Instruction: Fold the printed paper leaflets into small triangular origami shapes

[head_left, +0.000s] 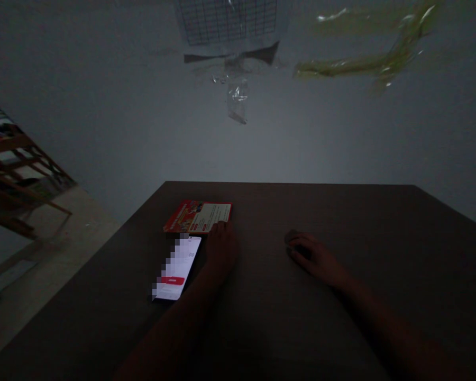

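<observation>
On the dark table, my left hand (222, 246) rests with its fingers curled together at the lower right corner of a flat red and white box or booklet (194, 216). Whether it grips anything is hidden. A phone (178, 270) with a lit screen lies just left of that hand, below the printed item. My right hand (311, 254) is farther right, low over the table, its thumb and fingers bent towards each other. A blurred dark patch shows at its fingertips; I cannot make out what it is.
The brown table (262, 317) meets a grey wall (281, 148) at its back edge. Clear tape (237, 98) and yellowish tape (341, 69) cling to the wall, near a wire-grid panel (230, 21). A wooden rack or chair (11, 180) stands on the floor at the left.
</observation>
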Action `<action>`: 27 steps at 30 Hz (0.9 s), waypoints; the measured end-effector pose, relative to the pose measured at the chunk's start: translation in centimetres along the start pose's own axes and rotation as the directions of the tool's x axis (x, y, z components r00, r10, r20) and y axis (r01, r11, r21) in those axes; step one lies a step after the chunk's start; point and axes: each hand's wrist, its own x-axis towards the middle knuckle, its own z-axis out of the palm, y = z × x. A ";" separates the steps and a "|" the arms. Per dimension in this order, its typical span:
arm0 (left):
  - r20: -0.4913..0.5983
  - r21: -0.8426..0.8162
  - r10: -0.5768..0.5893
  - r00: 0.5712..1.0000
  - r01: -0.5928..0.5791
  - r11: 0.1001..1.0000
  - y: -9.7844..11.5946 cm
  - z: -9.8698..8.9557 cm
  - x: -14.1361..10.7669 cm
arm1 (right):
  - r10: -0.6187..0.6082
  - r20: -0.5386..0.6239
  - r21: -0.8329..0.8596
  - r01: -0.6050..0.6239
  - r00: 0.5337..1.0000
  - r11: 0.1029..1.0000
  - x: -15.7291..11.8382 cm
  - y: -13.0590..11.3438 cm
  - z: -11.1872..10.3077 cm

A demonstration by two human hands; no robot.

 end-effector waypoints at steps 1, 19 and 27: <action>0.007 0.008 0.001 1.000 -0.001 1.000 -0.1 0.0 0.1 | -0.002 0.002 -0.002 0.002 1.000 1.000 0.0 0.1 0.0; 0.058 -0.017 -0.018 0.998 0.019 1.000 -0.8 -0.7 0.8 | 0.012 0.022 -0.011 -0.012 1.000 1.000 0.1 -0.4 -0.1; 0.014 -0.053 -0.040 0.999 0.041 0.998 -0.8 -1.0 0.7 | 0.019 0.011 -0.006 -0.019 1.000 1.000 0.0 -0.2 -0.1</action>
